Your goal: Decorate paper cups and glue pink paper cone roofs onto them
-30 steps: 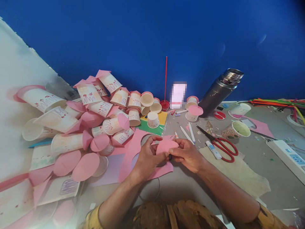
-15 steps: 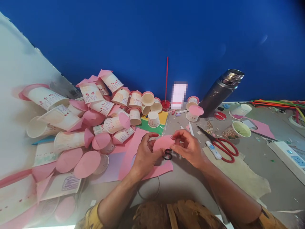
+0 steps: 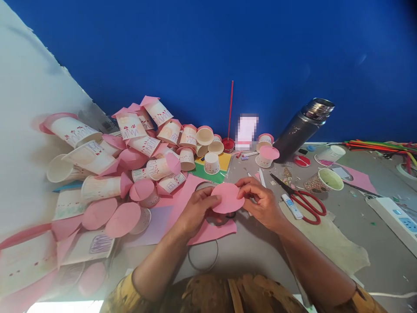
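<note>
Between my hands is a pink paper circle (image 3: 228,198), its face turned up toward me. My left hand (image 3: 198,208) pinches its left edge, thumb on top. At the right edge, the fingers and thumb of my right hand (image 3: 260,200) grip the rim. Below the circle lies a pink paper sheet (image 3: 208,236) with a round hole cut in it; a dark loop shows partly from under the circle. To the left, paper cups (image 3: 104,187) with pink paper tops and drawn patterns are heaped up. One white cup (image 3: 211,163) stands upside down behind my hands.
Right of my hands lie red-handled scissors (image 3: 311,208), a glue tube (image 3: 292,206) and a pale torn sheet (image 3: 339,243). A dark thermos (image 3: 299,130) leans at the back. A patterned cup (image 3: 324,179) and a power strip (image 3: 395,217) are farther right.
The pink paper circle has tilted from a slanted, partly bent view to lying flatter and more fully visible. My hands have shifted slightly around its edges. The camera view has turned slightly left.
</note>
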`<state>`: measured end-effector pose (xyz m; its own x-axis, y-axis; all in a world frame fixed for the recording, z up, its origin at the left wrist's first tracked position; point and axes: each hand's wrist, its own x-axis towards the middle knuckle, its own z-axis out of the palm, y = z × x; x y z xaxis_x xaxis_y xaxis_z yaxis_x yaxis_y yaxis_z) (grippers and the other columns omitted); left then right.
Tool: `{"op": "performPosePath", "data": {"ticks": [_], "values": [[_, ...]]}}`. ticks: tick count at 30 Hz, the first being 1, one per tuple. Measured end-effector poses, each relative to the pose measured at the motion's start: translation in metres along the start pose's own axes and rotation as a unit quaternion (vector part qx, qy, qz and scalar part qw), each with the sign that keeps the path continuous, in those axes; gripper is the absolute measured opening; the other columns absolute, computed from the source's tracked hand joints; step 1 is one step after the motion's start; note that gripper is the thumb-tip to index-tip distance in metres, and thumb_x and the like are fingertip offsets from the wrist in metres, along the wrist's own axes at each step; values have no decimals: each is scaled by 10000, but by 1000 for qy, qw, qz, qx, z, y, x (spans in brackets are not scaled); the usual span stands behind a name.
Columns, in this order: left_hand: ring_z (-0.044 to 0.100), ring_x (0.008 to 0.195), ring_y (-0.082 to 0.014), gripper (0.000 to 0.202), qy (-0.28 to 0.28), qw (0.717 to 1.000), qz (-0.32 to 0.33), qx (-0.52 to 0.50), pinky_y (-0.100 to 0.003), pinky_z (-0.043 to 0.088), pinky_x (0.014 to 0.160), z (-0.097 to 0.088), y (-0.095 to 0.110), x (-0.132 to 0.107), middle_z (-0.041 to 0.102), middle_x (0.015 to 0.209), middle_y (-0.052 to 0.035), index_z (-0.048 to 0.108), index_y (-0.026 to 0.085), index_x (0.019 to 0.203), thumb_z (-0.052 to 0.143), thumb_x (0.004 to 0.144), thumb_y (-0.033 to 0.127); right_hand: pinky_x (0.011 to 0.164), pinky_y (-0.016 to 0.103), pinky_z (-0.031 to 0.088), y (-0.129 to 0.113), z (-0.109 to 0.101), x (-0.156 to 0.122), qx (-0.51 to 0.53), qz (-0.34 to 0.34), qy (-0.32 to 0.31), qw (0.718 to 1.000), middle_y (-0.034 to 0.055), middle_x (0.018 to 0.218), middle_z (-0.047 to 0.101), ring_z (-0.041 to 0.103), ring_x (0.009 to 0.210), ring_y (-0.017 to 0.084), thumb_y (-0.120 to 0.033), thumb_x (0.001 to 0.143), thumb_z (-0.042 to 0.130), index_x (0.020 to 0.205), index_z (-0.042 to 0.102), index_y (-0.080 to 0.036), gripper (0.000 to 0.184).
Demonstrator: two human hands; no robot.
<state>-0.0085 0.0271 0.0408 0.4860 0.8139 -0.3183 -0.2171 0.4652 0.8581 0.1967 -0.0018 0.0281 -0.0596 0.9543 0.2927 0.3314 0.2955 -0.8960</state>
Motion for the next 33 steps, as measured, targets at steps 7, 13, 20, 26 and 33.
{"op": "performPosePath", "data": {"ticks": [7,13,20,26,33], "values": [[632,523,-148,230,160,978,78,107,-243,502,497,-6,3,3,693,643,-32,711,133,769,765,706,348,652,289,476,10,4,2,-57,87,24,994,28,869,706,620,712,170,-296,884,613,982,666,-220,135],[616,590,-127,169,249,942,158,162,-212,483,537,-13,11,-1,690,672,-1,734,157,795,725,741,316,802,334,466,17,18,-3,-305,43,-181,934,86,1007,718,660,944,243,-244,953,603,995,688,-194,107],[639,529,-122,267,210,969,122,40,-219,514,535,-14,15,-3,701,666,6,712,146,887,781,686,308,868,325,459,8,30,-4,-388,86,-263,879,118,1128,674,651,1056,255,-205,980,576,1103,676,-168,163],[607,450,-119,294,223,966,131,-3,-212,458,441,-19,20,-6,661,614,6,675,142,815,825,657,340,787,323,452,18,29,-7,-354,91,-225,903,114,1107,698,672,998,255,-209,948,560,1055,654,-193,143],[544,418,-96,253,233,954,179,-66,-250,482,405,-24,22,-6,614,651,28,669,149,793,812,681,325,569,288,394,16,18,-2,11,265,-186,946,43,821,700,535,559,150,-513,927,570,958,624,-193,326]]}}
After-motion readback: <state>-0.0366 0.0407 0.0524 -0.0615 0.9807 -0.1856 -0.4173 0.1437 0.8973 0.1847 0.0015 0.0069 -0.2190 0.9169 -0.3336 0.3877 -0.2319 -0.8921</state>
